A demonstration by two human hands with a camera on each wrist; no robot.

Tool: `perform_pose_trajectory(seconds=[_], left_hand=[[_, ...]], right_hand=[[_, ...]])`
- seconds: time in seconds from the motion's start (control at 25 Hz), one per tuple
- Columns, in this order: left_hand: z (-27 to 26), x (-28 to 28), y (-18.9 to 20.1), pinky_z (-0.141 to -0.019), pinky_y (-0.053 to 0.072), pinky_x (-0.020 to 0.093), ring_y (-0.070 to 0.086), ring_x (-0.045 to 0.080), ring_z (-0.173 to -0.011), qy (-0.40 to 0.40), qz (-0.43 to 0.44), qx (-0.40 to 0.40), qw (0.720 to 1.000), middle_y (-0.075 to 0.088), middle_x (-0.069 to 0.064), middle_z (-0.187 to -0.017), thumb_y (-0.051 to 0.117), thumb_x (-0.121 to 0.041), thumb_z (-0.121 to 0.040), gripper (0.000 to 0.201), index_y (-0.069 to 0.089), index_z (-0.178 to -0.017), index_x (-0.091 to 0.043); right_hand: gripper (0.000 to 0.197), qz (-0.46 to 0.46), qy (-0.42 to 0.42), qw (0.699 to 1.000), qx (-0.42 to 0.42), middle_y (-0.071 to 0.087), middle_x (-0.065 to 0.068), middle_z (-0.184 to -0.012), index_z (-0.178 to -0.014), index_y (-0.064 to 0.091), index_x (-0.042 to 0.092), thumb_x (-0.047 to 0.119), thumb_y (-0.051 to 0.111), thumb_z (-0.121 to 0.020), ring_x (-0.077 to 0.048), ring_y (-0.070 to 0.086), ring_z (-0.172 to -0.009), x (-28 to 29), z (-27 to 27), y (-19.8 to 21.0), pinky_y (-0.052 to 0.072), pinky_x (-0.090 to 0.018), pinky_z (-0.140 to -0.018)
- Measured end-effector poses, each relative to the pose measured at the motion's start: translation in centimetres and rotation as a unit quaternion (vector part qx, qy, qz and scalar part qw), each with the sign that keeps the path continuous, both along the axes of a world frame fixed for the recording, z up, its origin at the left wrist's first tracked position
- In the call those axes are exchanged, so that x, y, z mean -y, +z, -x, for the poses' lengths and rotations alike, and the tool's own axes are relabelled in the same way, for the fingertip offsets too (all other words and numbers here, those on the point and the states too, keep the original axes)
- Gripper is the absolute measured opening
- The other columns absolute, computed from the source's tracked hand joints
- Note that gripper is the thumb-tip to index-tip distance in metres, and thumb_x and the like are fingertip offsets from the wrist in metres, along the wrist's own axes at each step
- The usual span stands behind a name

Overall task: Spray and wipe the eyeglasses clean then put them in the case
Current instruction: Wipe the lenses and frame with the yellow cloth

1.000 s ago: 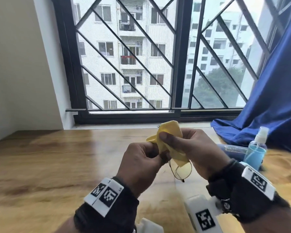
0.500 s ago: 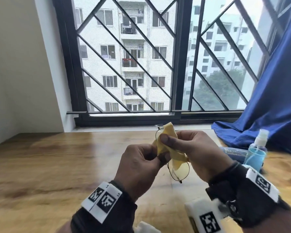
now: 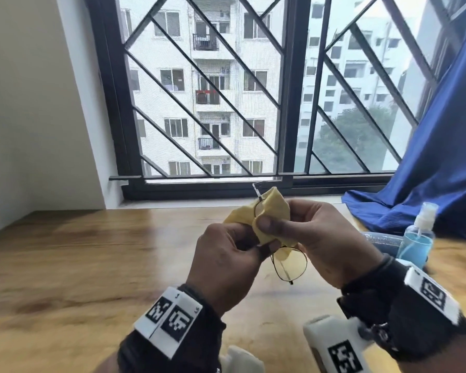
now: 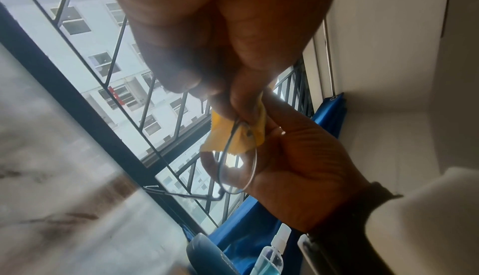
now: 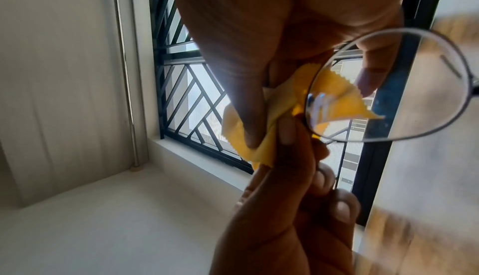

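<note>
Right fingers [image 3: 269, 224] pinch cloth [image 3: 273, 208] over eyeglasses [image 3: 289, 265]

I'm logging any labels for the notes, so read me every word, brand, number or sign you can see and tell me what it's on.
No text can be read with confidence.
Left wrist band: black-and-white square code markers, with tiny characters at the edge, too small to read.
Right wrist band: a code marker only, no words.
Eyeglass case: faint print, too blurred to read.
Spray bottle: no label visible.
</note>
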State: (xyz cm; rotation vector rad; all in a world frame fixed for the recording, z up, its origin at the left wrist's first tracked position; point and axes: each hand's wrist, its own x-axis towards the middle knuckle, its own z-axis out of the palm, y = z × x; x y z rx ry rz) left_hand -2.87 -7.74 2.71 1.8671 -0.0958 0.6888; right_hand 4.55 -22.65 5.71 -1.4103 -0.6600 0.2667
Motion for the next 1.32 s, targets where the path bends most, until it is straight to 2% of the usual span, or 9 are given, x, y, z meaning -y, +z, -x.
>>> perform_pose_trajectory(seconds=[0.08,0.12,0.2,0.32,0.48,0.68,0.96,1.16,1.32], left_hand=[[0.1,-0.1,0.3,-0.062,0.051,0.016,0.066,-0.001,-0.063,0.018,-0.004,0.025,1.0,0.076,-0.015,-0.068,0.084,-0.025,-0.077,0.004,0.083,-0.081,-0.024],[0.2,0.0,0.5,-0.062,0.05,0.016,0.064,0.0,-0.063,0.024,-0.002,0.041,0.999,0.075,-0.016,-0.067,0.083,-0.024,-0.078,0.002,0.082,-0.08,-0.026],[0.3,0.2,0.7,-0.066,0.053,0.025,0.064,0.008,-0.067,0.025,0.008,0.059,0.998,0.076,-0.015,-0.071,0.082,-0.026,-0.08,0.002,0.081,-0.079,-0.027],[0.4,0.6,0.7,-0.077,0.058,0.038,0.071,0.018,-0.078,0.026,0.01,0.051,0.998,0.078,-0.014,-0.075,0.082,-0.031,-0.08,0.004,0.082,-0.082,-0.028],[0.7,0.7,0.8,-0.074,0.061,0.034,0.073,0.012,-0.076,0.033,0.005,0.06,0.998,0.078,-0.017,-0.073,0.083,-0.027,-0.079,0.005,0.082,-0.078,-0.032],[0.3,-0.1,0.9,-0.069,0.06,0.026,0.075,0.006,-0.071,0.057,0.07,0.059,0.994,0.08,-0.01,-0.074,0.081,-0.019,-0.079,0.006,0.08,-0.078,-0.025],[0.2,-1.2,1.0,-0.07,0.063,0.046,0.077,0.017,-0.072,0.074,0.021,0.057,0.995,0.079,-0.007,-0.073,0.079,-0.031,-0.076,0.009,0.081,-0.081,-0.024],[0.3,-0.8,0.9,-0.072,0.06,0.046,0.074,0.025,-0.075,0.058,-0.034,0.056,0.996,0.078,-0.001,-0.073,0.075,-0.035,-0.075,0.014,0.08,-0.081,-0.024],[0.1,-1.0,0.9,-0.067,0.058,0.042,0.069,0.022,-0.067,0.086,-0.036,0.054,0.994,0.075,0.0,-0.068,0.076,-0.038,-0.073,0.017,0.078,-0.075,-0.021]], right_hand=[[0.036,-0.026,-0.007,1.0,0.007,0.075,-0.028,-0.105,-0.103,0.075,-0.004,0.011,0.081,-0.071,-0.03,0.07,-0.087,0.2,-0.1,0.1,0.056,-0.042,-0.082],[0.04,-0.041,-0.015,0.999,0.007,0.074,-0.028,-0.107,-0.104,0.075,-0.004,0.015,0.082,-0.07,-0.032,0.07,-0.09,0.3,-0.2,0.2,0.055,-0.046,-0.088],[0.045,-0.073,-0.026,0.997,-0.009,0.073,-0.027,-0.11,-0.104,0.075,-0.002,0.023,0.081,-0.068,-0.035,0.069,-0.095,0.3,-0.1,0.3,0.053,-0.052,-0.092],[0.042,-0.106,-0.047,0.993,-0.03,0.074,-0.023,-0.098,-0.095,0.075,-0.003,0.03,0.079,-0.07,-0.031,0.068,-0.086,-0.1,0.1,0.2,0.055,-0.049,-0.086],[0.063,-0.121,-0.061,0.99,-0.027,0.065,-0.026,-0.093,-0.097,0.065,-0.016,0.039,0.085,-0.074,-0.034,0.061,-0.085,-0.5,-0.3,-0.4,0.052,-0.062,-0.087],[0.049,-0.096,0.018,0.994,-0.047,0.071,-0.027,-0.113,-0.116,0.065,-0.011,0.013,0.077,-0.075,-0.033,0.067,-0.096,-0.3,-0.9,-0.4,0.051,-0.049,-0.093],[0.038,-0.07,0.017,0.997,-0.004,0.075,-0.018,-0.095,-0.102,0.073,-0.004,0.0,0.081,-0.064,-0.024,0.069,-0.083,0.1,-1.2,-0.5,0.058,-0.03,-0.074],[0.034,-0.092,-0.028,0.995,0.007,0.074,-0.018,-0.092,-0.096,0.075,-0.002,0.013,0.084,-0.067,-0.025,0.069,-0.081,-0.5,-1.3,-1.1,0.056,-0.036,-0.073],[0.034,-0.118,-0.024,0.993,-0.005,0.075,-0.018,-0.096,-0.099,0.073,-0.008,0.012,0.079,-0.073,-0.025,0.069,-0.086,-0.6,-1.4,-1.1,0.056,-0.037,-0.082]])
